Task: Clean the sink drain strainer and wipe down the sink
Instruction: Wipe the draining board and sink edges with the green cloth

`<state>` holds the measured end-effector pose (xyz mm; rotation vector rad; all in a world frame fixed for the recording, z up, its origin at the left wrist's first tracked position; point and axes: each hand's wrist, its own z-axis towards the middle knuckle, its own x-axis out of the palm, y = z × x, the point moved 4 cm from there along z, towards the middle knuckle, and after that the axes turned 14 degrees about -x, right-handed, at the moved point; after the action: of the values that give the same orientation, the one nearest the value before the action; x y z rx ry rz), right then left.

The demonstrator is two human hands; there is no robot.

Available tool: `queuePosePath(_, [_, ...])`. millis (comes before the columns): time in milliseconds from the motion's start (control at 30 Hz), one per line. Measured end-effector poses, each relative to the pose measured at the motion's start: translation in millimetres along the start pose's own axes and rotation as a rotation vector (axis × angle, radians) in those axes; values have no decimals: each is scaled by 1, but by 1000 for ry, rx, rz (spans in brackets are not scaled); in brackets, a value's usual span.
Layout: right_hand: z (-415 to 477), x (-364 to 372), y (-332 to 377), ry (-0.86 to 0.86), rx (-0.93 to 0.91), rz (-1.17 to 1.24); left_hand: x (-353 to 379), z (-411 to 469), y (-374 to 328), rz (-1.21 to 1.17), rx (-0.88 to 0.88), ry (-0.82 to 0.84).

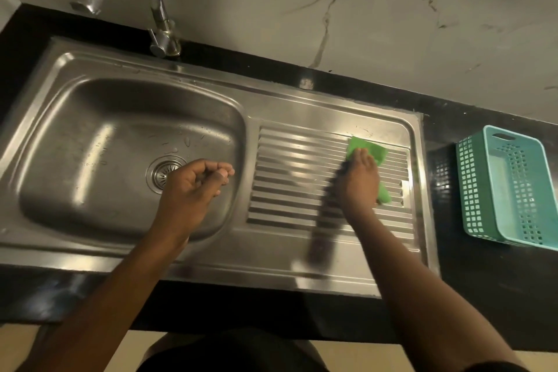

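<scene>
A steel sink (90, 118) fills the left of the view, with a round drain strainer (163, 173) in the bowl's floor. Its ribbed drainboard (290, 160) lies to the right. My right hand (359, 181) presses a green cloth (367, 149) flat onto the far right part of the ribs. My left hand (196, 184) hovers over the bowl just right of the strainer, fingers loosely curled and holding nothing. Water drops sit on the bowl's far side.
A chrome tap (157, 9) rises behind the bowl's far edge. A teal plastic basket (477, 190) stands on the black counter (483, 281) to the right of the sink. A marbled white wall runs along the back.
</scene>
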<state>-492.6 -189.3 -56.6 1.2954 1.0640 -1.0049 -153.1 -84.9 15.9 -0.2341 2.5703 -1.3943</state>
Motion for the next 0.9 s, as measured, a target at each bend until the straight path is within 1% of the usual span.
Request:
queuePosePath(67, [-6,12,53,20,-89,68,-2,1,2,-6,2,2])
queuePosePath(133, [-14,22,114,53,-245,117,-3,-1,2,3,9,3])
queuePosePath(200, [-22,26,164,128,-392,129,-3,-3,1,11,16,-3])
queuePosePath(233, [-24,27,178,164,-429,125,-2,-4,0,20,24,-5])
queuePosePath(333, [-28,22,179,191,-526,105,0,-5,-3,42,40,-5])
queuePosePath(400, [-37,20,153,202,-608,83,2,-4,-2,36,29,-2])
queuePosePath(433, [-45,20,133,201,-608,68,3,-5,-2,32,24,7])
queuePosePath(500, [-59,12,80,137,-510,52,4,-5,-2,20,22,23])
queuePosePath(567, [-73,-8,15,73,-320,33,3,-6,-1,19,10,38])
queuePosePath(633, [-86,-33,-45,91,-130,-29,3,-8,0,25,4,62])
queuePosePath(700, [-93,-47,-82,127,-5,-52,1,-7,1,31,2,76])
queuePosePath(733, [-94,-45,-87,134,40,-54,0,-7,2,37,6,75])
queuePosePath(800, [-91,-33,-70,100,111,-59,-5,-4,3,43,16,68])
queuePosePath(833, [-88,-26,-52,71,134,-58,-7,-3,3,43,18,63])
queuePosePath(900, [-84,-11,-7,57,110,-70,-9,-2,4,53,21,62])
